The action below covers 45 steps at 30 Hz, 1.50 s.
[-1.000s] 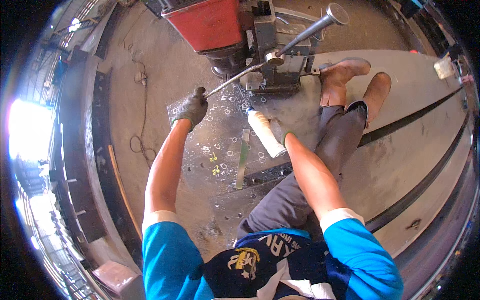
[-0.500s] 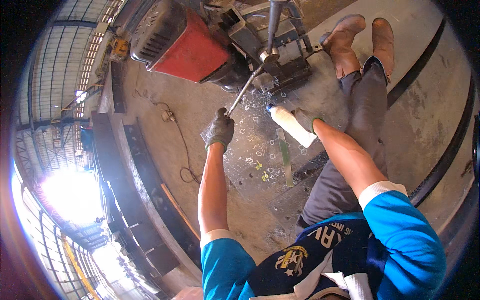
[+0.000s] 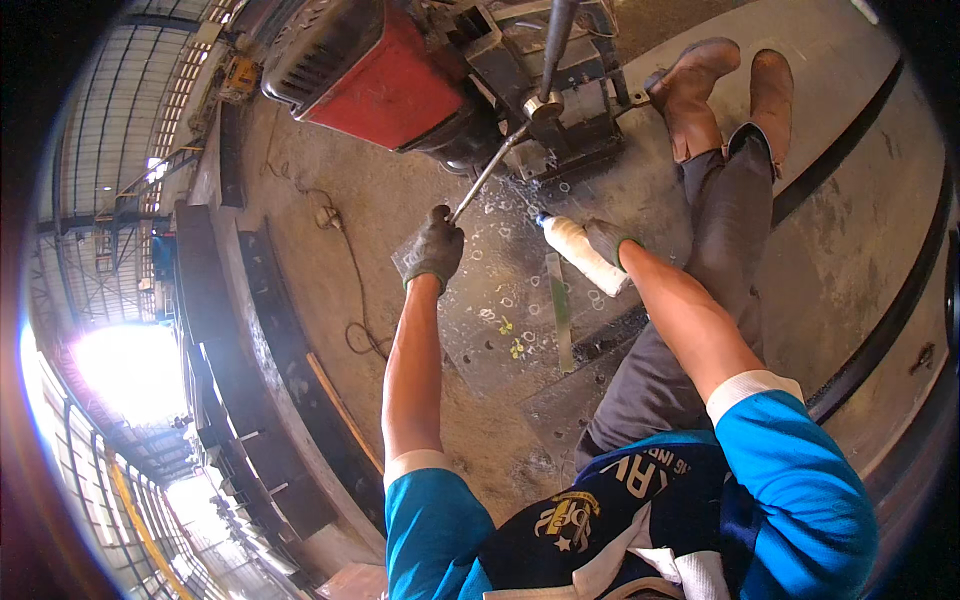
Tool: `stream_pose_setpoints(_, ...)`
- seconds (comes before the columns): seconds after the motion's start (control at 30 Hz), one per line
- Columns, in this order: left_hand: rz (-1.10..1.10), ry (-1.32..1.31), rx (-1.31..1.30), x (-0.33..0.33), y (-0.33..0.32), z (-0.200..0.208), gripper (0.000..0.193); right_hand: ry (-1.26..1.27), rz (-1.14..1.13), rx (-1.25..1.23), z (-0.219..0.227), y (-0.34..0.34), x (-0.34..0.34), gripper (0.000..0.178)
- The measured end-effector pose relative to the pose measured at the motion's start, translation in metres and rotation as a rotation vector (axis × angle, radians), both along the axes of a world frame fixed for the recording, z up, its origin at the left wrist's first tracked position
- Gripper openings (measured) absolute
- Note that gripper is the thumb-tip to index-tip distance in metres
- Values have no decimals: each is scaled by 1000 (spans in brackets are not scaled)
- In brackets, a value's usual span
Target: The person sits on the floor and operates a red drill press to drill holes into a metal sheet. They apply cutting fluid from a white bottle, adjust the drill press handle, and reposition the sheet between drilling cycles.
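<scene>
A pale bottle is held on a slant over the dark metal plate, near the middle, by the gloved right hand, with its fingers wrapped around the bottle's right side. The bottle looks long, round and milky, with a small blue tip at its far left end. It should be light and a bit soft, and may be slippery if wet, so it is best held around its fat middle. A thin, shiny metal rod, likely hard and stiff, is gripped at its near end by the gloved left hand; its far end is joined to the red and black machine.
</scene>
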<state>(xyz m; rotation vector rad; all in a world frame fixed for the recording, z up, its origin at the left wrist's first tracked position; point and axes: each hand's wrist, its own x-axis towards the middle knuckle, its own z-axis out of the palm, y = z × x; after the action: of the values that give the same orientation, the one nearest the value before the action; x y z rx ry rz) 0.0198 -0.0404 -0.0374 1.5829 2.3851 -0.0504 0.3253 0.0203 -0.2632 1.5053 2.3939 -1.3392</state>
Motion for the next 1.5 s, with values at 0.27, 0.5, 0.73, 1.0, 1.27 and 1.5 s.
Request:
stream_pose_setpoints(0.27,35,9,-104,9,2,11,51,-49,-95,-214,14,-3,0,31)
stream_pose_setpoints(0.5,-2,80,-71,8,0,6,38,92,-104,-191,36,-4,3,33)
stream_pose_setpoints(0.73,-12,-97,-23,6,1,5,33,234,239,41,-20,5,-2,34)
stream_pose_setpoints(1.0,5,-122,5,0,0,-4,28,361,-62,-452,-109,20,2,45)
stream_pose_setpoints(1.27,21,-143,31,-3,-1,-13,26,316,-313,-544,-54,7,-2,65)
stream_pose_setpoints(1.5,25,-167,29,-1,-1,-12,26,267,-345,-658,-32,9,6,68)
